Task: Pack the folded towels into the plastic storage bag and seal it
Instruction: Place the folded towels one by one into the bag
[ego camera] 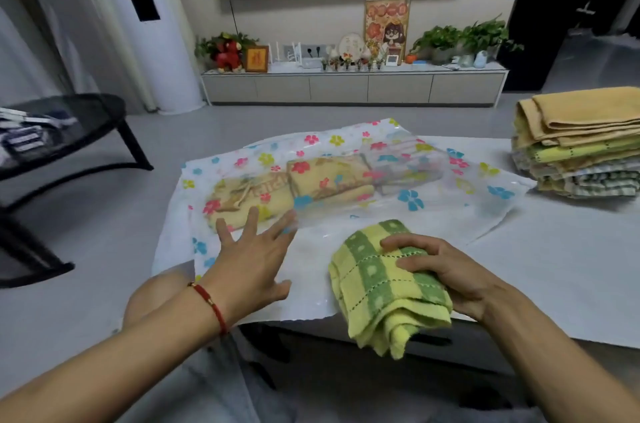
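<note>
Watching lower centre, I noted the right hand (446,275), fingers clamped on a folded green-yellow towel (384,287) at the worktop (554,266) edge; left hand (249,256) spread wide on the storage bag (346,180). Risk: loose folds snagging the mouth, towel unfolding.

head cam | looks forward-down (wide-angle) | close over table (554,266) edge
</note>
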The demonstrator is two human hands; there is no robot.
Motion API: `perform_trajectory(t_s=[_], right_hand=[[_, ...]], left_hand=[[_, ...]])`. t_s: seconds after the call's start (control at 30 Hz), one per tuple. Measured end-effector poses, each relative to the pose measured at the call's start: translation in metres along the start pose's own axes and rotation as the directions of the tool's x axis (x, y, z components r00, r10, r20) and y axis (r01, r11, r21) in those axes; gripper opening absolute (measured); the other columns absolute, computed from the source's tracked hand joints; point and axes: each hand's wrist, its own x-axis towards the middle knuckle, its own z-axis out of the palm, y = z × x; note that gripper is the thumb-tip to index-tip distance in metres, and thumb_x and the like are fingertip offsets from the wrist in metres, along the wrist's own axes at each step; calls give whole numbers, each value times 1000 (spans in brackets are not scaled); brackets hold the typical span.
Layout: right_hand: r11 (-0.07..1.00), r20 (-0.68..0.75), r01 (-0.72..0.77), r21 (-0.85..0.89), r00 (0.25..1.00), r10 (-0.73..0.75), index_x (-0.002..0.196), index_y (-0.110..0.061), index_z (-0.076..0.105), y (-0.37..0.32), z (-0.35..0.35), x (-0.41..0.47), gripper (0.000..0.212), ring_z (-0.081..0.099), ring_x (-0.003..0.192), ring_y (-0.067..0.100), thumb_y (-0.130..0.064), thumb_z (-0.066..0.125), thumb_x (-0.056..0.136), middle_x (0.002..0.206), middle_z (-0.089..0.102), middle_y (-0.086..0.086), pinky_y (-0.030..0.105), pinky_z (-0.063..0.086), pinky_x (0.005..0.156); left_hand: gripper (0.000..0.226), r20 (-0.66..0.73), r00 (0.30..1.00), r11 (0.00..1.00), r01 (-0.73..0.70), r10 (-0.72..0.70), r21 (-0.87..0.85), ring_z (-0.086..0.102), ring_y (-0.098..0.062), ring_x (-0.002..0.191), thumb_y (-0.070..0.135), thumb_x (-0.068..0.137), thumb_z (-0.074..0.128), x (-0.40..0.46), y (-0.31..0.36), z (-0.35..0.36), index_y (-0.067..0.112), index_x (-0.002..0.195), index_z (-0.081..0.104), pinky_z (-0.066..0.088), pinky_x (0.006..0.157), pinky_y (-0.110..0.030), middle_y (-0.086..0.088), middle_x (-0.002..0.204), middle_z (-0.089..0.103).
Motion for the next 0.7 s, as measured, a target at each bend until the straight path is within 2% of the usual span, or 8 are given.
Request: perform_trajectory(t_s=[0.1, 0.2, 0.27, 0.37, 0.5, 0.53, 0.6, 0.7], right_hand=[[990, -6, 86, 114, 996, -86, 113, -10, 79, -1, 28, 36, 38, 74, 98, 30, 5, 71, 79, 118, 76, 12, 37, 63, 79], [943, -30, 170, 285, 985, -168, 112, -11, 78, -7, 58, 79, 38, 75, 97, 31, 10, 67, 82, 114, 76, 12, 38, 63, 79], [927, -37, 180, 330, 983, -177, 111, -11, 77, -12, 79, 108, 39, 73, 98, 32, 15, 60, 89, 114, 74, 13, 40, 63, 81], [947, -48, 182, 263, 983, -176, 113, -11, 73, -17, 116, 151, 41, 69, 97, 30, 17, 51, 94, 115, 68, 15, 41, 61, 86], [962, -77, 192, 193, 981, -180, 113, -13, 69, -35, 173, 216, 39, 69, 72, 23, 14, 48, 95, 102, 69, 22, 32, 61, 63], [954, -110, 217, 209, 974, -197, 116, -15, 68, -39, 186, 232, 36, 71, 76, 25, 10, 52, 95, 104, 71, 22, 33, 62, 65], [936, -243, 286, 204, 941, -235, 125, -20, 66, -39, 203, 261, 35, 73, 101, 32, -1, 60, 95, 121, 72, 18, 44, 62, 87], [974, -293, 224, -22, 930, -220, 135, -24, 58, -10, 211, 277, 40, 64, 120, 33, -8, 56, 99, 134, 65, 15, 46, 53, 103]], left_hand=[[106, -82, 997, 1000, -14, 12, -28, -7, -40, 149, 53, 74, 66, -3, -14, -24, 34, 152, -3, 17, 103, -80, 19, 157, -29], [112, -49, 999, 997, -3, -1, -81, -7, -37, 150, 53, 68, 72, 0, -28, -48, 34, 151, -1, 21, 104, -78, 25, 151, -38], [120, -23, 1000, 992, -8, 5, -123, -8, -35, 150, 56, 66, 75, 4, -36, -63, 43, 147, -13, 23, 106, -75, 29, 148, -40], [127, 21, 998, 979, -46, 51, -199, -12, -30, 150, 67, 60, 74, 9, -49, -88, 56, 137, -26, 22, 109, -72, 35, 145, -41], [131, 63, 996, 970, -49, 65, -238, -15, -25, 149, 79, 55, 69, 19, -66, -115, 50, 147, -19, 17, 116, -65, 36, 145, -38], [130, 54, 996, 966, -53, 69, -252, -14, -23, 150, 81, 53, 68, 20, -69, -119, 52, 146, -19, 17, 118, -61, 36, 146, -37], [129, 17, 997, 962, -69, 76, -266, -12, -21, 150, 85, 51, 66, 22, -75, -125, 55, 144, -19, 14, 121, -52, 36, 149, -34], [131, -19, 997, 961, -81, 79, -264, -11, -16, 149, 88, 49, 63, 24, -80, -129, 55, 144, -21, 8, 121, -39, 37, 148, -32]])
